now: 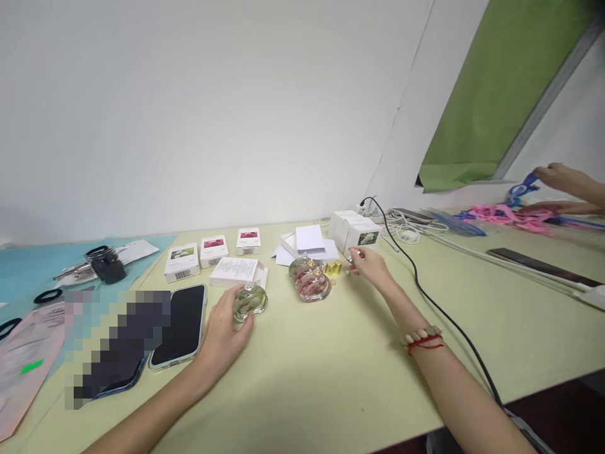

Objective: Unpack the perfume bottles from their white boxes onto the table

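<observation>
Left hand (225, 331) curled around green bottle (250, 302), presumably to steady it.
Pink-flowered bottles (312, 285) are grouped between the hands, probably for easy reach; small object (353, 255), unidentifiable, pinched by right hand (372, 267). Yellow-green table (307, 372) beneath both, white wall (236, 113) beyond, green blind (501, 94) past the right.

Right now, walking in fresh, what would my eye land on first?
Probably the pink-filled glass bottles, near the middle of the pale table. Just left of them, the person's left hand has its grip around a greenish bottle. A large green blind also stands out, upper right.
</observation>
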Motion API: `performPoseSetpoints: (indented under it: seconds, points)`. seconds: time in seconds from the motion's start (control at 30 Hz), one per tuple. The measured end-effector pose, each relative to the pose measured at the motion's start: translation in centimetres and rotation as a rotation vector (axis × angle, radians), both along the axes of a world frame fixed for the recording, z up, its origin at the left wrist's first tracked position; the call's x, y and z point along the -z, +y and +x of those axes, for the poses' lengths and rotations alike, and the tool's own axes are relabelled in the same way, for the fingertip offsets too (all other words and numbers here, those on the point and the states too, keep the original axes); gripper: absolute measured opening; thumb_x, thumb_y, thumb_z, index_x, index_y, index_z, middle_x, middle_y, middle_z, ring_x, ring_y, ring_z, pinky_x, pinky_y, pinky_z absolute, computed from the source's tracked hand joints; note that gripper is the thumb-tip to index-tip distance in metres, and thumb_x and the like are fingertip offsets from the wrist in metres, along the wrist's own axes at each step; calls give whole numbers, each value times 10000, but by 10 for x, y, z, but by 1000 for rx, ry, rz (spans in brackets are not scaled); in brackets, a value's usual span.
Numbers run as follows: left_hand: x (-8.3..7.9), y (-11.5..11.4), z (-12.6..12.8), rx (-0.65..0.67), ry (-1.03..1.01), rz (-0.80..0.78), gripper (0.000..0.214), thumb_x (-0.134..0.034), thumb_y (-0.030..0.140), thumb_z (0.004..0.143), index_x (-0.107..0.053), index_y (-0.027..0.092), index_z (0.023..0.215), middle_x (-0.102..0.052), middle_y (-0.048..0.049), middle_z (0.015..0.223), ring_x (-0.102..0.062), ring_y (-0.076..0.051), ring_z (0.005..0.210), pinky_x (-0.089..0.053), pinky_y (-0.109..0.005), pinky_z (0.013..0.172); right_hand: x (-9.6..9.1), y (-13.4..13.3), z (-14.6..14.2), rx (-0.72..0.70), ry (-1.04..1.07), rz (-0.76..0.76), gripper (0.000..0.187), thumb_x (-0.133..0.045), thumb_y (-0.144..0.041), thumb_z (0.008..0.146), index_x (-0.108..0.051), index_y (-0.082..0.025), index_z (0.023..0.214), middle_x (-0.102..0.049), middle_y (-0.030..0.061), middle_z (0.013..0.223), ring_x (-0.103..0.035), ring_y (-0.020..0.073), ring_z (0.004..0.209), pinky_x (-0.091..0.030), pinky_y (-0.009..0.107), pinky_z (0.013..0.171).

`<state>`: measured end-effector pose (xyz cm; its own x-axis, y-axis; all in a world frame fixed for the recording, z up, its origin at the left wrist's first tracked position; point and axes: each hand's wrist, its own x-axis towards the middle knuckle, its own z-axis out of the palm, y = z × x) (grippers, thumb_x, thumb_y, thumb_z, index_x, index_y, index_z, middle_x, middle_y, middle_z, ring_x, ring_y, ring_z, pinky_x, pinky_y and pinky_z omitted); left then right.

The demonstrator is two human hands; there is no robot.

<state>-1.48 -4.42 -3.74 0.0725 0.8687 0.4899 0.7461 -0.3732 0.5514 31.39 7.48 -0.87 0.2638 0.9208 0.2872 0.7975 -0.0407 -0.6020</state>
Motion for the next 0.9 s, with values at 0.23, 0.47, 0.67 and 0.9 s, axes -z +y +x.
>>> performPoseSetpoints:
  seconds: [0.23,0.47,0.67,0.9]
  points:
    - [1,0,-1,5,-2,-5,400,-475,240,800,-389,195,1188,-563,-89,1136,-551,-224,1034,-447,-381,847,-2,0,2,-2,90,17,389,-358,-304,853,-542,-131,1150,-643,103,970,-644,137,677,-485,226,559]
    - [1,1,0,16,-14,8,404,-479,241,796,-390,195,1187,-564,-94,1138,-552,-227,1046,-454,-374,843,15,6,20,9,-24,-28,340,-581,-176,670,-626,-146,1005,-652,72,803,-599,202,782,-459,295,676]
    - [2,1,-1,31,-28,35,403,-489,233,786,-408,196,1179,-577,-88,1119,-567,-218,1013,-457,-364,831,21,10,12,-182,45,-103,458,-595,-119,665,-565,-154,1120,-664,34,815,-599,109,625,-457,188,536]
    - [-2,-1,0,23,-117,-52,376,-470,305,833,-404,218,1193,-596,-75,1074,-592,-200,929,-479,-324,743,16,7,15,-134,64,-120,453,-554,-124,706,-521,-135,1158,-666,99,969,-613,107,573,-446,191,475]
